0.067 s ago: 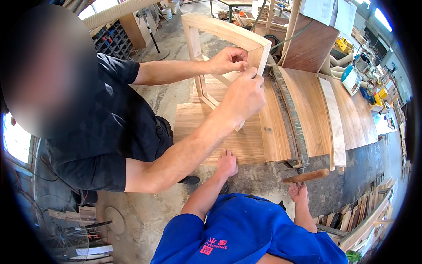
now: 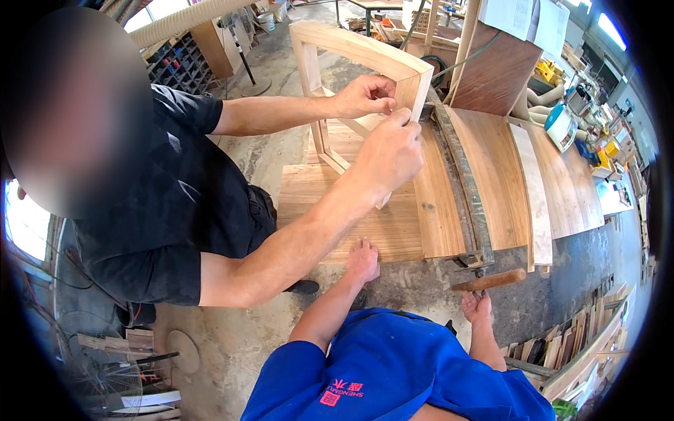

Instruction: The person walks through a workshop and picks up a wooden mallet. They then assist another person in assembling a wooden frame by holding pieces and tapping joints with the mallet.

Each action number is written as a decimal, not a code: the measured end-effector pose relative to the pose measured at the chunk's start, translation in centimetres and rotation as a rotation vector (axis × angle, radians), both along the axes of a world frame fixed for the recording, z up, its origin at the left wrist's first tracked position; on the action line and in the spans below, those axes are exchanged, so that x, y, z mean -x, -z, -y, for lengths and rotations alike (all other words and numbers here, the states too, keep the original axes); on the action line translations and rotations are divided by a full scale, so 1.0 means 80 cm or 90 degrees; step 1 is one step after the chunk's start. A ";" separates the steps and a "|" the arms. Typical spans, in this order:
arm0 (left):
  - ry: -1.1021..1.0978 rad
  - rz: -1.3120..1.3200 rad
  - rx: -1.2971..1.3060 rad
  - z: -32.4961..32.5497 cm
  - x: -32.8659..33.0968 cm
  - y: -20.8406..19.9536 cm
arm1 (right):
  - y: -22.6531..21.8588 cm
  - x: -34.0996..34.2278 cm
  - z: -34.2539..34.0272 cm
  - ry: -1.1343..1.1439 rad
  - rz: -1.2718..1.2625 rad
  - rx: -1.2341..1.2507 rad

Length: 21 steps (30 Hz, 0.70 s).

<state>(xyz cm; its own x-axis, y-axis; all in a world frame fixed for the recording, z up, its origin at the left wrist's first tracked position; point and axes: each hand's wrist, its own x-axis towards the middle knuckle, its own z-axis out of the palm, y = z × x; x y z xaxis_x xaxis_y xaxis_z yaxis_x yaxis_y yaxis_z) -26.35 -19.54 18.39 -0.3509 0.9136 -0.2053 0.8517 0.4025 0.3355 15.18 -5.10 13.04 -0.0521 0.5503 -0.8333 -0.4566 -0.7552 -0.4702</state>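
My left hand point(image 2: 364, 261) lies with its fingers stretched over the near edge of a wooden panel point(image 2: 337, 238). Palm up, my right hand point(image 2: 477, 306) is just under the wooden handle point(image 2: 489, 281) of a long bar clamp point(image 2: 467, 189); its fingertips reach the handle or come very close, without wrapping round it. The clamp lies across the wooden boards. At my left, a co-worker in a dark shirt has both hands point(image 2: 390, 151) at one corner of an upright wooden frame point(image 2: 365, 50). Whatever is between that person's fingers is hidden.
A pale wooden strip point(image 2: 531, 193) lies along the boards to the right. Beyond them stand a white-and-blue container point(image 2: 560, 128) and a brown upright panel point(image 2: 491, 70) with papers. A rack of offcuts point(image 2: 576, 344) is at the lower right, a fan point(image 2: 105, 372) at the lower left.
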 end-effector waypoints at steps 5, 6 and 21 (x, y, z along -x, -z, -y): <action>0.004 0.001 -0.007 0.001 0.001 0.009 | 0.004 0.000 0.000 0.001 -0.008 -0.002; 0.003 -0.004 -0.011 0.001 0.001 0.010 | 0.005 -0.001 0.000 0.000 -0.013 -0.002; 0.006 -0.015 -0.017 0.000 0.001 0.008 | 0.014 -0.003 0.001 -0.003 -0.011 -0.013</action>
<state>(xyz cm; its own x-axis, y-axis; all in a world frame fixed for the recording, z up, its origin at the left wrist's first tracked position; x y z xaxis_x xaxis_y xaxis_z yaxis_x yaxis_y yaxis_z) -26.39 -19.54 17.71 -0.3464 0.9222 -0.1722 0.8635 0.3851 0.3256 15.38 -5.19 11.88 -0.0694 0.5665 -0.8211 -0.4616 -0.7479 -0.4770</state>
